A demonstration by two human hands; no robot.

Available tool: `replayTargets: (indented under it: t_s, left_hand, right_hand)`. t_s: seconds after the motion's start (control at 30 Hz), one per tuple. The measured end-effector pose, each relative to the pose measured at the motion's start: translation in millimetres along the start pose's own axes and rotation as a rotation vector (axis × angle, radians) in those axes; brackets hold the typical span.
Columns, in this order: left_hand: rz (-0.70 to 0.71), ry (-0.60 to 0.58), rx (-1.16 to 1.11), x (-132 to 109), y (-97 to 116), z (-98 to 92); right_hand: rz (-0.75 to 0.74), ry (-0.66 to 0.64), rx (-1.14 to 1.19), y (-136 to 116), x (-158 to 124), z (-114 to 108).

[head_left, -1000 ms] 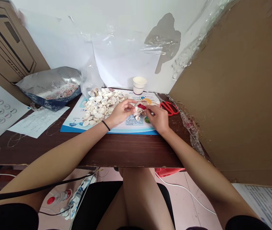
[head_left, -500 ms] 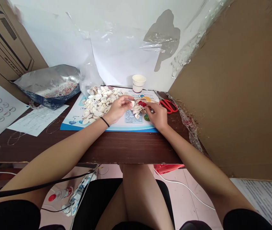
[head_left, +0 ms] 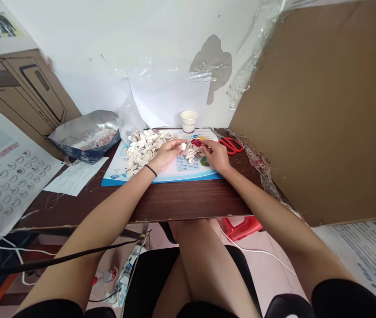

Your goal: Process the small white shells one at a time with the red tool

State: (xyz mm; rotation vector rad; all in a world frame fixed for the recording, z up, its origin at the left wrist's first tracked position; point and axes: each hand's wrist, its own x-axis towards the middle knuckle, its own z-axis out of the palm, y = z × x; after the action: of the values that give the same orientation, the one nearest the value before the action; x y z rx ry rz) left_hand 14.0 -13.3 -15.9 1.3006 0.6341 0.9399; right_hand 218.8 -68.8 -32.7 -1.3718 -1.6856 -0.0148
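My left hand (head_left: pixel 168 155) pinches a small white seashell (head_left: pixel 183 146) between thumb and fingertips, above the printed sheet (head_left: pixel 174 176). Beside it on the left spreads a big heap of pale seashells (head_left: pixel 143 149). Between my hands lies a smaller cluster of shells (head_left: pixel 191 155), some pinkish. Just behind that cluster is a small dark red item (head_left: pixel 196 142), its kind unclear, close to the fingertips of my right hand (head_left: pixel 217 156). The right thumb and fingers are closed together; whatever they grip is too small to make out.
A paper cup (head_left: pixel 189 122) stands behind the shells. Red-handled scissors (head_left: pixel 230 145) lie right of my right hand. An opened foil bag (head_left: pixel 88 137) of small coloured bits sits at the left, by a handwritten paper (head_left: pixel 75 176). A large cardboard panel (head_left: pixel 323 110) bounds the right side.
My head view has shifted, so the desk appears lower and further right at its left side. Both hands keep nearly the same pose; the shell in my left fingers shows more plainly.
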Motion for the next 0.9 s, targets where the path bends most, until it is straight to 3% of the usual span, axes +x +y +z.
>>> replayTargets:
  t_s: [0.23, 0.5, 0.7, 0.9]
  left_hand:
    - [-0.004, 0.101, 0.014, -4.0, 5.2, -0.4]
    - [-0.078, -0.018, -0.015, -7.0, 4.8, 5.2]
    - [-0.119, 0.038, -0.097, -6.9, 7.1, 2.5]
    - [-0.155, 0.087, -0.147, -5.8, 8.0, -0.2]
  right_hand:
    - [0.048, 0.009, 0.031, 0.8, 1.5, -2.3]
    - [-0.103, -0.070, 0.060, -10.4, -6.3, -5.5]
    - [-0.060, -0.137, -0.115, -6.7, -4.2, -7.1]
    - [-0.050, -0.035, -0.080, -10.8, -6.8, -3.8]
